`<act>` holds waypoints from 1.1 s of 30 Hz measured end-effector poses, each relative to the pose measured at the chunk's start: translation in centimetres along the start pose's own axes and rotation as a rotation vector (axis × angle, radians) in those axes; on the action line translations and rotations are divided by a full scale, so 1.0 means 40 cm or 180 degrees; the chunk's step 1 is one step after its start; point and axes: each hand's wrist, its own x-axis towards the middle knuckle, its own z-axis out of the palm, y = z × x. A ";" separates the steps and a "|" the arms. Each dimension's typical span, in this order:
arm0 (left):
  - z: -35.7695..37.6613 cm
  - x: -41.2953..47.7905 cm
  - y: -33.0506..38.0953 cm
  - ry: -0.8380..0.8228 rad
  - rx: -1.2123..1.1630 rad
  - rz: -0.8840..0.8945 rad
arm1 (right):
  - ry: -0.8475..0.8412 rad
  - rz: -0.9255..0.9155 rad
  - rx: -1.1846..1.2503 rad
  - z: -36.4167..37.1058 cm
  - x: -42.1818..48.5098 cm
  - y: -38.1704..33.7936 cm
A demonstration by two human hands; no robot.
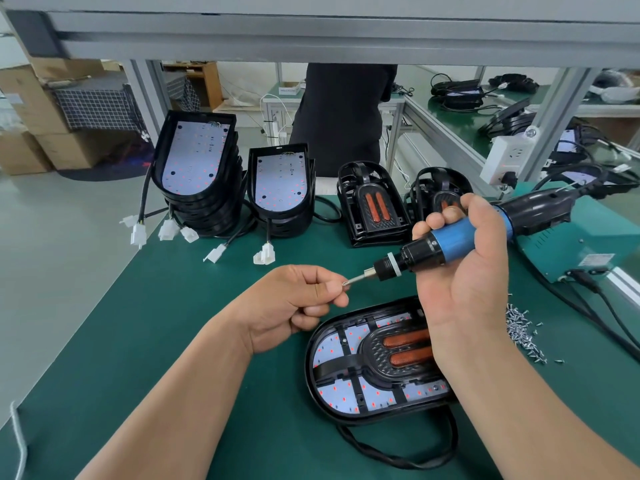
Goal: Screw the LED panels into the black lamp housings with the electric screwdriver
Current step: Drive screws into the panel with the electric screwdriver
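The right hand (pixel 464 282) covers the lamp housing's (pixel 330 368) right end; left fingers (pixel 323 276) half hide a tiny screw (pixel 345 285).

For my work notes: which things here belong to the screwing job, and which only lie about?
Job: electric screwdriver, screw at its bit, lamp housing in front, pile of screws, stacked housings.
Lying about: power strip, cardboard boxes.

The black oval plastic lamp housing (pixel 346 416) is lying on the green bench mat (pixel 166 299); loose silver metal screws (pixel 523 332) are lying right of it, stacked black housings (pixel 207 216) standing behind.
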 end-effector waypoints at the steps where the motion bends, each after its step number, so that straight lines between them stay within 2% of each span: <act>1: -0.001 -0.001 0.000 0.0014 -0.0003 0.0001 | -0.0002 0.0000 -0.0010 0.000 0.000 0.001; 16: -0.012 -0.002 -0.001 -0.0147 -0.0152 -0.0007 | 0.0006 0.0043 -0.0060 0.000 -0.005 0.002; 33: -0.012 0.003 -0.001 -0.0008 -0.0056 -0.0061 | -0.0086 -0.0123 -0.0351 -0.002 0.001 0.010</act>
